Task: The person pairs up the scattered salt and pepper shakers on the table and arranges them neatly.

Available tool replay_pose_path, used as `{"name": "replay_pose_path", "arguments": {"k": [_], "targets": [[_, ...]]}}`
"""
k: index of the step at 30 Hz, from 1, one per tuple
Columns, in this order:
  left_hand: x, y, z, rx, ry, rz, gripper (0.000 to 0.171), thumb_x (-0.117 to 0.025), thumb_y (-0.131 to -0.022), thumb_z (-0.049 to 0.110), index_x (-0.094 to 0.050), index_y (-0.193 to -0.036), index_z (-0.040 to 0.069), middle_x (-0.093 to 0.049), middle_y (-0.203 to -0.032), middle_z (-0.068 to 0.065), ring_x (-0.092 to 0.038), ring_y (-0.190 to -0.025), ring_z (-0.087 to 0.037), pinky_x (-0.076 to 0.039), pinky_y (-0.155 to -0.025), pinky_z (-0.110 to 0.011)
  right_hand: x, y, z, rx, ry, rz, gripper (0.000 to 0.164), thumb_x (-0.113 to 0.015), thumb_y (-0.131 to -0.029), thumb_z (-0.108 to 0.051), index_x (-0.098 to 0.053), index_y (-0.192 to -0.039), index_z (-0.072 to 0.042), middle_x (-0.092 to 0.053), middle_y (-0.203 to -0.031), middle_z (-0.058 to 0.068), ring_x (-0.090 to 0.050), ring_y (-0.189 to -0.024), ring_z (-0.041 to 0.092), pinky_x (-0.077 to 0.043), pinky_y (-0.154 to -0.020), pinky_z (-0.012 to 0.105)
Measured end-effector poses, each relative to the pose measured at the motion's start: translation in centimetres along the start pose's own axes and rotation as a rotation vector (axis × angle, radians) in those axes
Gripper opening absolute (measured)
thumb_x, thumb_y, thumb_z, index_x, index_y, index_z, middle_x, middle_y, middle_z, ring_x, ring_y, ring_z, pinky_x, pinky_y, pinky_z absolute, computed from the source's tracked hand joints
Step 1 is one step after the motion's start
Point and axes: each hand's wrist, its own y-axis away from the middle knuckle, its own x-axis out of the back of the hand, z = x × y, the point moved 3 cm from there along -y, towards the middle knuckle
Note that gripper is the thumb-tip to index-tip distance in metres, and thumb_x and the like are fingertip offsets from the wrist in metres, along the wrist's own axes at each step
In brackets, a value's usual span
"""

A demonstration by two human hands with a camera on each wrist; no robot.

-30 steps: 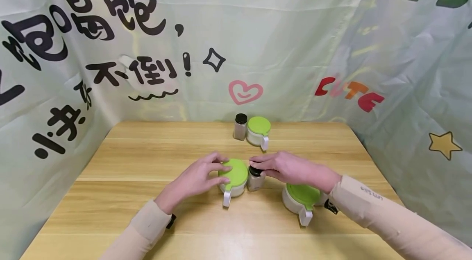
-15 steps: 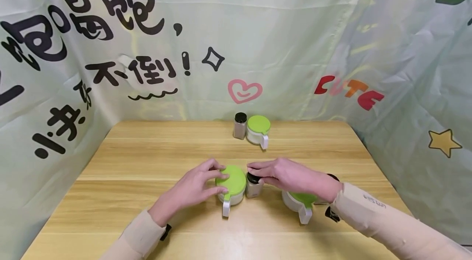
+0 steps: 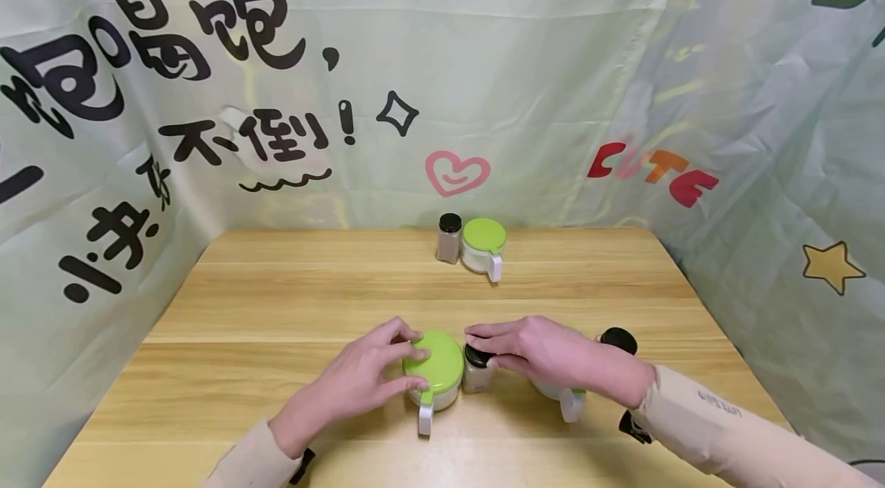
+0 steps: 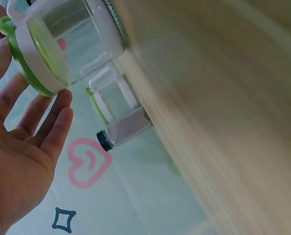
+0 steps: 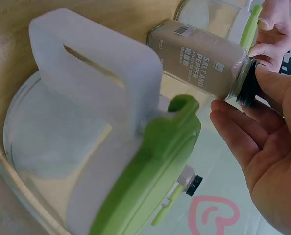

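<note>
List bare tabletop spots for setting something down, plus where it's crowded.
Free on the table: rear left, between left hand and backdrop; rear right, right of the rear jar. Crowded: front centre to right, with left jar, held bottle, right hand, right jar, right bottle.

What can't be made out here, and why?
- Head: most of the right jar's green lid, behind the right hand.
- Head: most of the rightmost bottle, behind the forearm.
- Left wrist: left jar's handle, cut by top edge.
- Right wrist: fine print on held bottle, too small.
</note>
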Motion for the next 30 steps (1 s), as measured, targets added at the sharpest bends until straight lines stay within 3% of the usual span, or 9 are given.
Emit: {"name": "replay_pose_path", "arguments": {"k": [8,14,18,25,30], "targets": [[-0.2,0.2,-0.1,-0.054,-0.006,0.041,0.040,-0.080,-0.088,0.048,-0.078,-0.116,0.019,-0.063,-0.124,0.004,-0.064,-0.108,-0.012,-0.059,-0.089,-0.031,-0.2,0.3,-0.2,-0.027,0.030,-0.024,0.045,-0.066,-0.103,-0.013,-0.059,-0.147,-0.004,-0.058,-0.150,0.013,-0.065,-0.126,0.024,-0.059,-0.099,0.036],[0.3,-0.5,-0.6,-0.108,-0.062,0.039,0.036,-0.078,-0.090,0.046,-0.077,-0.116,0.021,-0.065,-0.128,0.004,-0.062,-0.117,-0.015,-0.058,-0.096,-0.042,0.0,0.4,0.2,-0.063,-0.019,-0.068,0.049,-0.060,-0.108,-0.023,-0.052,-0.154,-0.010,-0.052,-0.156,0.008,-0.058,-0.135,0.024,-0.055,-0.105,0.043],[0.6,-1.4,-1.2,-0.109,-0.071,0.053,0.034,-0.076,-0.094,0.042,-0.075,-0.120,0.021,-0.064,-0.135,0.003,-0.061,-0.124,-0.018,-0.055,-0.102,-0.045,0.9,0.7,0.7,-0.114,-0.062,-0.039,0.054,-0.058,-0.108,-0.033,-0.046,-0.159,-0.017,-0.049,-0.159,0.003,-0.054,-0.140,0.025,-0.051,-0.110,0.048],[1.7,-5.0,-2.9,-0.127,-0.122,0.095,0.033,-0.075,-0.096,0.033,-0.074,-0.124,0.016,-0.065,-0.137,-0.002,-0.062,-0.126,-0.022,-0.054,-0.104,-0.045,4.1,0.7,3.3,-0.164,-0.086,0.079,0.065,-0.066,-0.104,-0.029,-0.039,-0.162,-0.024,-0.042,-0.163,0.002,-0.046,-0.146,0.030,-0.043,-0.116,0.053],[1.9,-8.2,-4.0,-0.118,-0.160,0.084,0.040,-0.073,-0.098,0.031,-0.069,-0.134,0.015,-0.062,-0.143,-0.002,-0.059,-0.131,-0.023,-0.052,-0.106,-0.047,6.3,0.3,5.7,-0.172,-0.041,0.159,0.066,-0.070,-0.101,-0.023,-0.042,-0.161,-0.016,-0.046,-0.161,0.009,-0.047,-0.145,0.034,-0.042,-0.116,0.056]]}}
